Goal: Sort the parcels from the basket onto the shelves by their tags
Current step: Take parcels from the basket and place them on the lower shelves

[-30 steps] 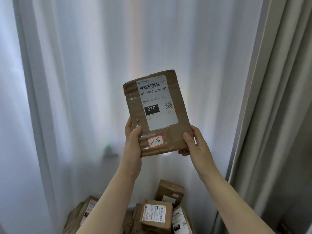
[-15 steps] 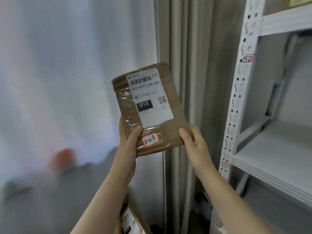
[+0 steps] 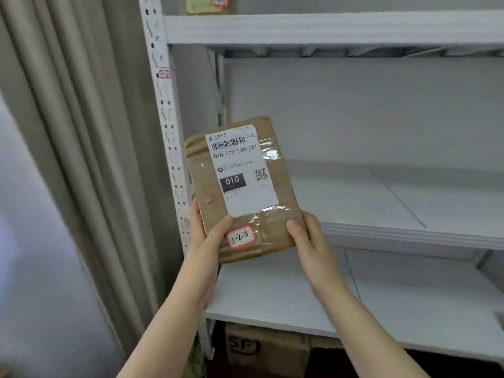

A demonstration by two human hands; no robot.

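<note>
The parcel is showing brown paper under glossy, wrinkled tape, its label looking matt white. At nine o'clock, the curtain is hanging as soft beige cloth.

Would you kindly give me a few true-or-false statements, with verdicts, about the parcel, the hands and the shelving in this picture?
1. The left hand and right hand both grip the parcel near its bottom edge. True.
2. The handwritten tag on the parcel reads 3-2-8. True.
3. The parcel lies flat on a shelf. False: it is held upright in front of the shelving.
4. The dark box on the printed label reads 020. False: the label shows 010.
5. A cardboard box marked SF sits below the lowest visible shelf board. True.
</note>
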